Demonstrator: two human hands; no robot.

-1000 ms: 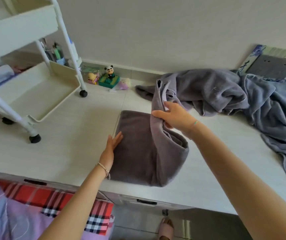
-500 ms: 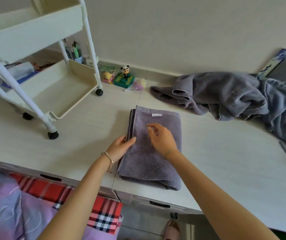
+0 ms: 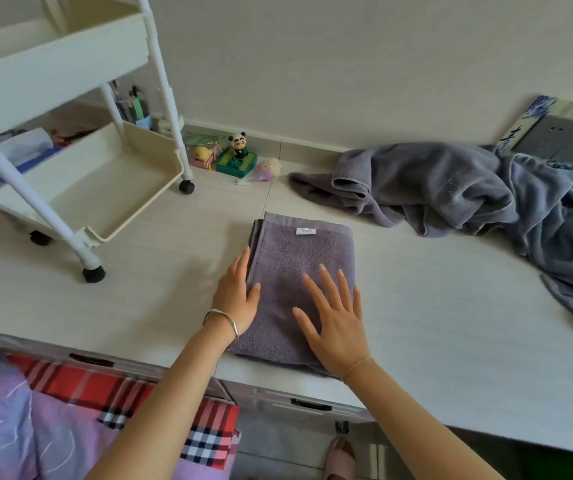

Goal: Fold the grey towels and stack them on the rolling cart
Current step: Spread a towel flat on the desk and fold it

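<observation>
On folded towel | left hand, right hand flat | label unreadable

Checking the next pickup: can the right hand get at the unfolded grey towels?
Probably yes: the right hand lies flat on the folded towel, holding nothing, and only bare tabletop separates it from the unfolded towels.

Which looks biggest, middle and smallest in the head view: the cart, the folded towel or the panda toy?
1. cart, largest, though part of it is cut off by the frame
2. folded towel
3. panda toy, smallest, though it also sits farthest back
</observation>
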